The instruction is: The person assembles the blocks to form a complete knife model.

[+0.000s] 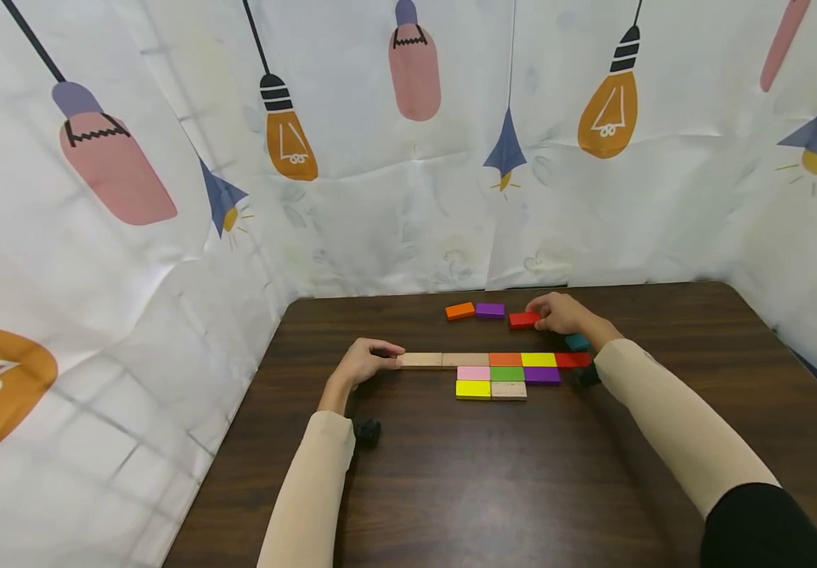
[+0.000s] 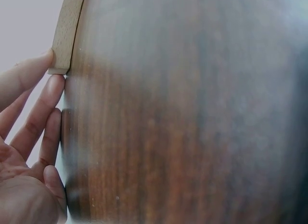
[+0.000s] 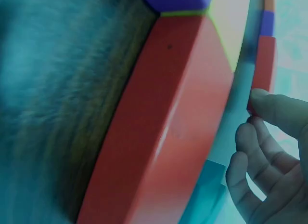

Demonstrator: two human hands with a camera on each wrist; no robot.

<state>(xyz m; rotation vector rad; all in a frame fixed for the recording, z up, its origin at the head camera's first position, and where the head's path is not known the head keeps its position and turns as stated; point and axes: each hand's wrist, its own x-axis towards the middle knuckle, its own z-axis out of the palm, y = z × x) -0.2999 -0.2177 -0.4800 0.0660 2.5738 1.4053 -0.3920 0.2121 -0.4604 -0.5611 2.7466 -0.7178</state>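
Block rows [image 1: 507, 374] at nudge risk

Right hand [image 1: 563, 313] fingers pinch a red block [image 1: 521, 321] beyond them; left hand [image 1: 366, 360] fingers seem to grip their pale end block [image 1: 420, 360], contact partly hidden. A left-hand tug could open gaps; lowering the right could knock the teal block [image 1: 577, 342].

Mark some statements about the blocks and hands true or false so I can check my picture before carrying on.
1. The left hand touches the end of a plain wooden block. True.
2. The right hand holds nothing. False: its fingers pinch the loose red block.
3. In the head view, the pink block sits directly left of the green block. True.
4. The longest row has three blocks. False: it has five.
5. The loose purple block lies between the loose orange block and the loose red block. True.
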